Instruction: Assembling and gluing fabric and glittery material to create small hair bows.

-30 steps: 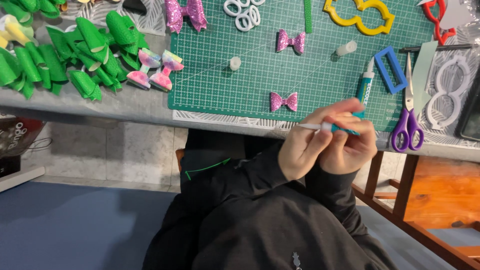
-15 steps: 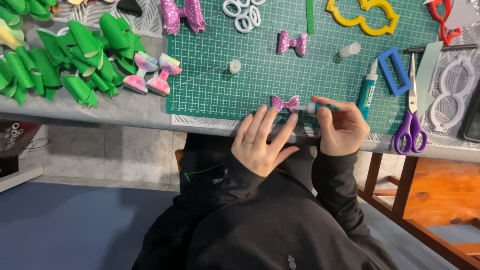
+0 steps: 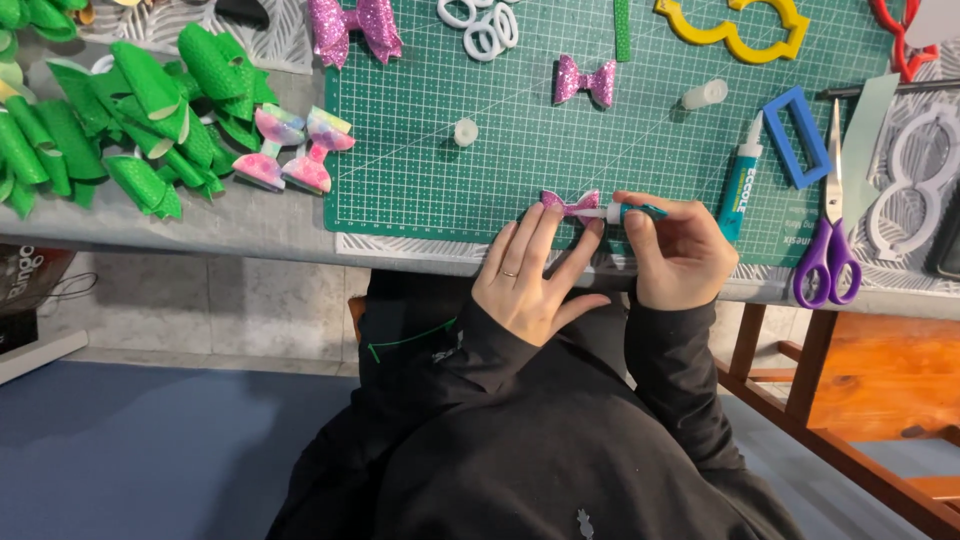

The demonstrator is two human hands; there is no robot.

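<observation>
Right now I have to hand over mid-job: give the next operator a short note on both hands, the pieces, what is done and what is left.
Left hand: fingertips pinning the small pink glitter bow to the green cutting mat near its front edge.
Right hand: gripping a small glue tube, nozzle at the bow's centre.
Done: bow folded, in place.
Left: gluing not visibly finished. Second glue tube and purple scissors lie to the right.
</observation>
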